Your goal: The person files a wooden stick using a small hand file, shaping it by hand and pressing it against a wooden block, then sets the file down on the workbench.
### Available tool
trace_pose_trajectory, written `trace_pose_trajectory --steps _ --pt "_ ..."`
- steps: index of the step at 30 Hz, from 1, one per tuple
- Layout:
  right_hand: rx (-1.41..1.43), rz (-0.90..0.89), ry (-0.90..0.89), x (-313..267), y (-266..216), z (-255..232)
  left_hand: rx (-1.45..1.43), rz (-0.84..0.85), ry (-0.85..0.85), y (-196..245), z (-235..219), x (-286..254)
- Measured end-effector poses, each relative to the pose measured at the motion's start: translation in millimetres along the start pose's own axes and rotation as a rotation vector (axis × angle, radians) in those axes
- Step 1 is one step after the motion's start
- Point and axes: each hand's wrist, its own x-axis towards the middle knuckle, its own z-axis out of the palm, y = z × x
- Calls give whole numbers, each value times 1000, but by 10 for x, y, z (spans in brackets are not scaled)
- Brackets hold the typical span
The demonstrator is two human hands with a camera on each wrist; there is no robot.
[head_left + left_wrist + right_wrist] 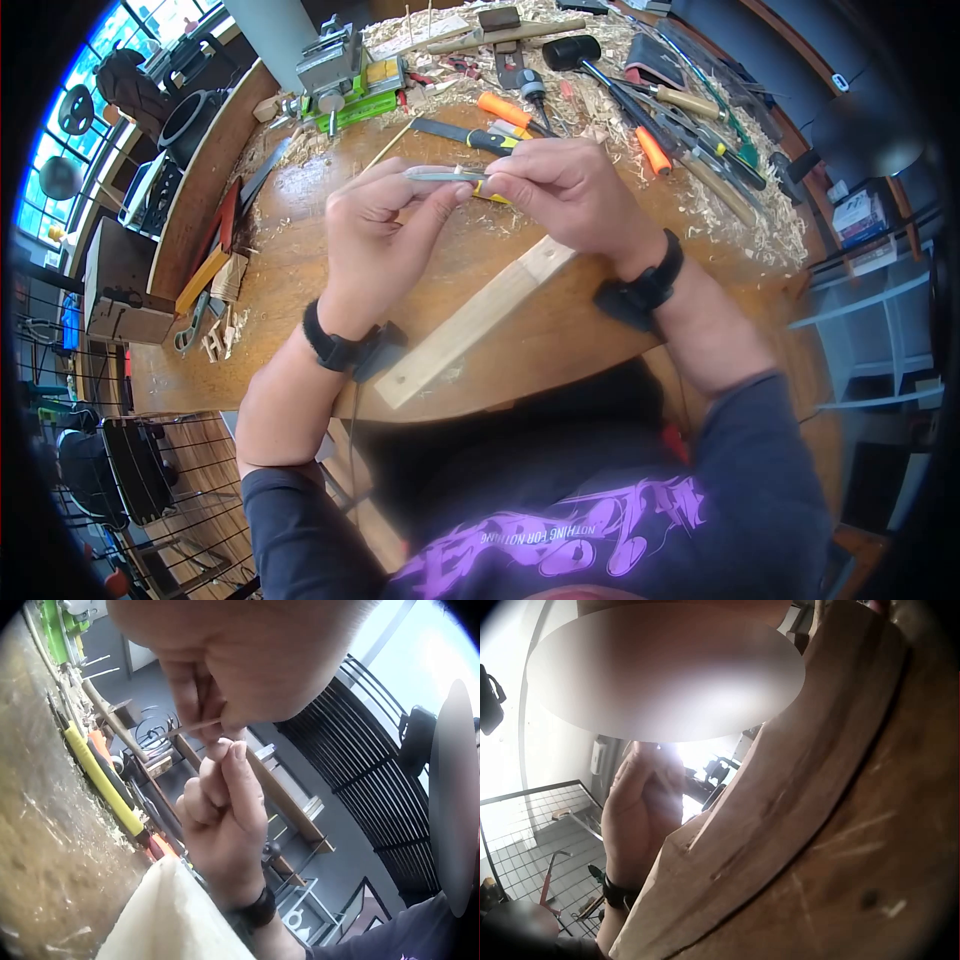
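Observation:
Both hands are raised over the table, fingertips almost meeting. My left hand [380,215] pinches a thin, flat grey piece [440,176] between thumb and fingers; I cannot tell what kind of thing it is. At its right end my right hand [565,190] holds thumb against fingertips, pinching there. The left wrist view shows the piece edge-on as a thin strip [196,726], with the right hand [225,802] just below. Under the hands a pale wooden strip [465,330] lies slantwise, a hole near each end. In the right wrist view, a blurred oval hides part of the hands.
A handsaw-like tool with a yellow-black handle [490,140] lies behind the hands. Orange-handled tools [652,150], a black mallet [572,53] and wood shavings [740,225] cover the back and right. A green-based vise [365,110] stands back left.

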Motion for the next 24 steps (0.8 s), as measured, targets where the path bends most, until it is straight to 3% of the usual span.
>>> trace_pose_trajectory --steps 16,24 --pt "-23 38 -2 5 28 -39 20 -36 -3 -41 -37 7" --pt "-8 39 15 -16 52 -74 -132 -43 78 -165 16 21"
